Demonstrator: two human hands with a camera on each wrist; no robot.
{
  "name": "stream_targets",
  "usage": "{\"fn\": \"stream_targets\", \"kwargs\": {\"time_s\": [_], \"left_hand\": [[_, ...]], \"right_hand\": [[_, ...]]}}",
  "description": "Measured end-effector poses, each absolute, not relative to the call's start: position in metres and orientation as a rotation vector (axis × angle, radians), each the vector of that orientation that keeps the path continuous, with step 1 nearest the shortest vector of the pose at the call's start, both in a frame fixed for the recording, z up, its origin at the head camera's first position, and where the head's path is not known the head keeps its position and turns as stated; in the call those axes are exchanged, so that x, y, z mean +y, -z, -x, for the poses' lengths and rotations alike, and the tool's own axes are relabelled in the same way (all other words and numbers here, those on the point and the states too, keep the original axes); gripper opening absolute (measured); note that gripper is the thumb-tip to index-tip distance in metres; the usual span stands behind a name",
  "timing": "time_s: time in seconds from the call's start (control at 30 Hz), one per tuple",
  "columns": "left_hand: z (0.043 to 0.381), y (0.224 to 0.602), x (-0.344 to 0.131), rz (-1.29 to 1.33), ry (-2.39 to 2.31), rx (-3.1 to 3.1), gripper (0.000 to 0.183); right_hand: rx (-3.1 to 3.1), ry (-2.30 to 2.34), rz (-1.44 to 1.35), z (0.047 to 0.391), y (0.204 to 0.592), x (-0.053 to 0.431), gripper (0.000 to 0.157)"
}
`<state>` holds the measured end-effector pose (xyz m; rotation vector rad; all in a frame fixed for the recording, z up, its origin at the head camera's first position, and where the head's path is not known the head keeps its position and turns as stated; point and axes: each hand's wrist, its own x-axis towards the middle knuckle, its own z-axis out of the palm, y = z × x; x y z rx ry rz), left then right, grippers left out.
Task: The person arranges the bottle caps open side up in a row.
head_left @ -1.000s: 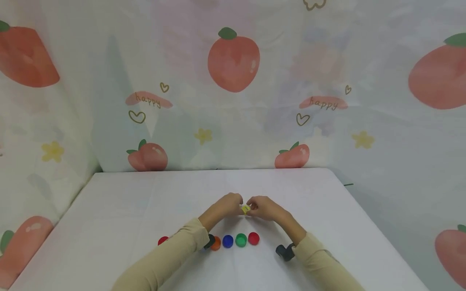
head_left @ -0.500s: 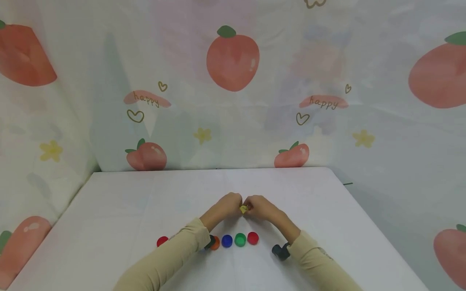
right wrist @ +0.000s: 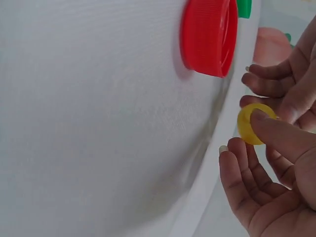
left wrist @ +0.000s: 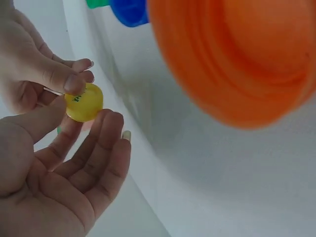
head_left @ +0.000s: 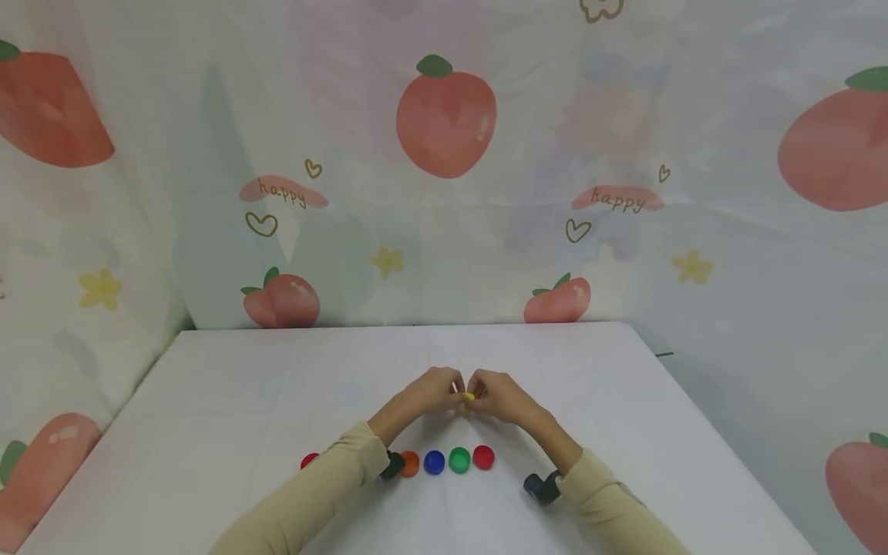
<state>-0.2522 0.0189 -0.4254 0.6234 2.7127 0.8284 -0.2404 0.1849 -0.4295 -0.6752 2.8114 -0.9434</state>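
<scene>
Yellow cap (right wrist: 256, 123), at 3 o'clock: pinched between thumb and fingers of right hand (right wrist: 276, 182), left hand (right wrist: 284, 79) touching it. Red cap (right wrist: 207, 37), at 12 o'clock, on white table (right wrist: 89, 128). Green cap (right wrist: 243, 7) just beyond.

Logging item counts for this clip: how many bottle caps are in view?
6. A yellow cap is pinched between both hands. Five lie in a row on the table: red, orange, blue, green, red. The left sleeve may hide more.
</scene>
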Motion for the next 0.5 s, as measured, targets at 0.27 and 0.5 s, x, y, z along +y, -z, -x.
{"fn": "stream_targets", "kwargs": {"time_s": [0.27,0.5], "left_hand": [[0.247,0.415,0.012,-0.699,-1.056,2.676,0.012],[0.237,0.412,0.014,-0.768,-1.086,2.664,0.011]], "right_hand": [[2.830,1.065,0.772,0.229,0.419,0.197,0.016],[2.766,1.125,0.815,0.215,0.408,0.208,0.019]]}}
